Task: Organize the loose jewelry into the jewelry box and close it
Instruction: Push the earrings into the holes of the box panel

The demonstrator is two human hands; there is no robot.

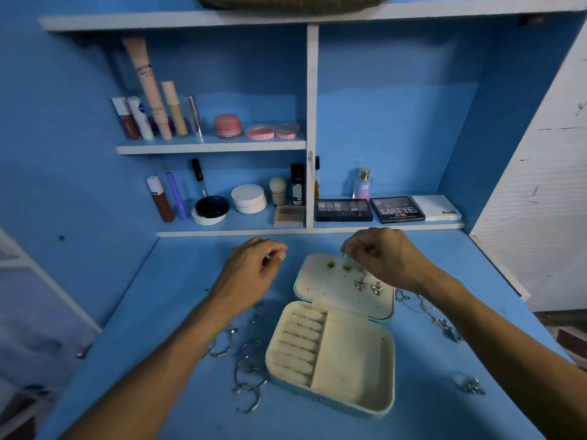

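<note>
Jewelry box (330,354): open at centre of worktop (158,312), lid (333,290) laid back on far side. Light, rigid shell, soft lining; take by rim.
Green studs (338,266), silver earrings (368,286): pinned in lid, just under my right hand (381,257). Tiny, fiddly.
Bangles (251,366): loose, left of box, beside my left forearm. Stiff, slippery.
Chain (422,308): right of lid. Limp, likely to tangle.
Right hand: fingertips pinch small piece at lid's far edge.
Left hand (254,268): curled, left of lid; holding anything, cannot tell.
</note>
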